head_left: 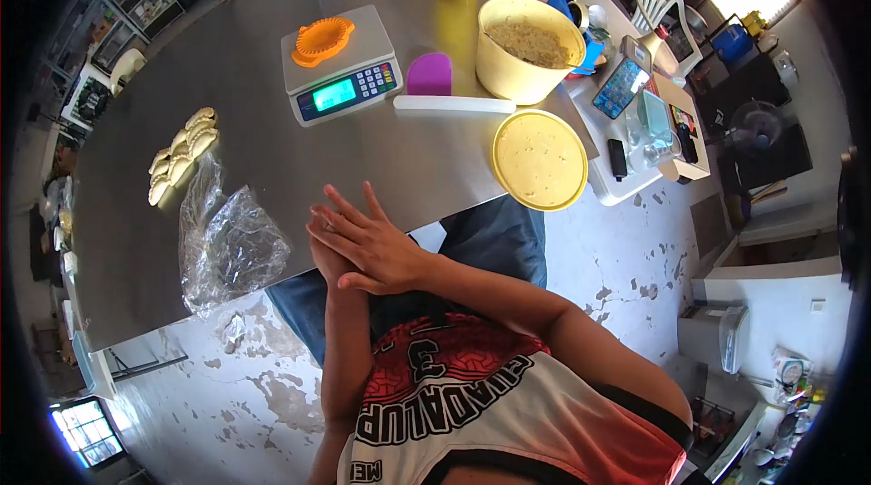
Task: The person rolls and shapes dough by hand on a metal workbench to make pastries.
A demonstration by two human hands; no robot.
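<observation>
My right hand (383, 251) lies across my left hand (328, 256), palm against palm, at the front edge of the metal table. The right fingers are stretched and spread apart. Most of the left fingers are hidden beneath, and whether anything sits between the palms does not show. Just left of them is a crumpled clear plastic bag (240, 244). Folded pale dough turnovers (184, 154) lie in a cluster farther left. Beyond my hands stands a digital scale (340, 63) with an orange dough press (322, 39) on its plate.
A white bar (454, 105) and a purple scraper (430, 75) lie right of the scale. A cream tub of filling (522, 68) stands near its yellow lid (540, 161), which overhangs the table edge. A phone (622, 88) and clear containers occupy a white side table (626, 186).
</observation>
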